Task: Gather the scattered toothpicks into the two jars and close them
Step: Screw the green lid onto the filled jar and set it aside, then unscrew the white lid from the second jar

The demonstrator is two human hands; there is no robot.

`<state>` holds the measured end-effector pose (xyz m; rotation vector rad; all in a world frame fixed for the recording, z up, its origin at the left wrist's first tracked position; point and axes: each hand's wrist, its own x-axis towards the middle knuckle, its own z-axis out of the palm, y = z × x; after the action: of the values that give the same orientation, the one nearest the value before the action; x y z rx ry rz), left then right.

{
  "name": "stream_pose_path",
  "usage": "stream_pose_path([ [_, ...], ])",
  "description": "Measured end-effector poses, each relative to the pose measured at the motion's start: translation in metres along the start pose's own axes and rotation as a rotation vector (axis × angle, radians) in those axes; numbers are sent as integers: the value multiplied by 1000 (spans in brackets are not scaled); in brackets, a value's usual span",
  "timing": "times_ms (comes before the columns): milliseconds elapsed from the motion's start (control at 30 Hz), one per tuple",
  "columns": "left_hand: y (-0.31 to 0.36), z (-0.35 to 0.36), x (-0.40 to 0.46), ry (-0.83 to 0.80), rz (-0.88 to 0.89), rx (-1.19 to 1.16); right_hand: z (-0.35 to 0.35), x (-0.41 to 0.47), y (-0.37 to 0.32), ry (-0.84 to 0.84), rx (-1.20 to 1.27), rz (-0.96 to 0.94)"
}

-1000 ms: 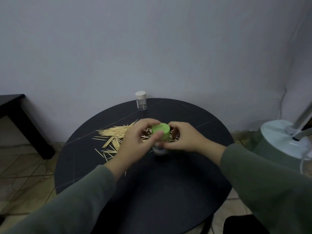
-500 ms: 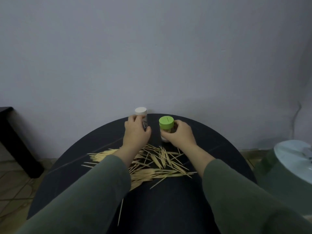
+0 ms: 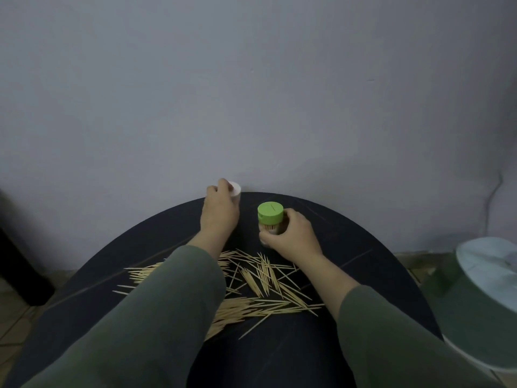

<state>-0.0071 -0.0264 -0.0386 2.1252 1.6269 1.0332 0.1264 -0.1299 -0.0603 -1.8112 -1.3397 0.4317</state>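
On the round black table [image 3: 363, 264] a jar with a green lid [image 3: 270, 213] stands upright at the far middle. My right hand [image 3: 291, 233] grips its clear lower body, which holds toothpicks. My left hand [image 3: 219, 212] curls round a small clear jar with a white lid [image 3: 235, 189] near the table's far edge; most of that jar is hidden by my fingers. Several loose toothpicks [image 3: 260, 284] lie scattered in a pile between my forearms, closer to me than both jars.
A grey wall rises right behind the table. A pale green round bin or appliance [image 3: 481, 301] stands at the right, close to the table's edge. A dark piece of furniture [image 3: 19, 273] sits on the tiled floor at the left.
The green-lidded jar went from the table's middle to the far side in my right hand. My left hand left it and took hold of the white-lidded jar. The camera came closer.
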Motion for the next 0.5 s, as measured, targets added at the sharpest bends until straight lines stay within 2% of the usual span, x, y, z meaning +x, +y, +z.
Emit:
stream_pose_path([
  [100, 3, -15, -9, 91, 76, -20, -6, -5, -1, -51, -34, -26],
  [167, 7, -30, -20, 135, 134, -92, -12, -10, -5, -13, -16, -66],
  [267, 15, -58, -45, 97, 229, -161, -23, -23, -23, 147, 127, -205],
  [333, 19, -77, -68, 22, 277, -151, -28, -34, -41, 171, 217, -262],
  [400, 22, -91, -94, -58, 353, -95, -33, -43, -55, 84, 275, -260],
  [500, 24, -102, -131, -102, 537, -15, -42, -63, -67, -204, 190, -223],
])
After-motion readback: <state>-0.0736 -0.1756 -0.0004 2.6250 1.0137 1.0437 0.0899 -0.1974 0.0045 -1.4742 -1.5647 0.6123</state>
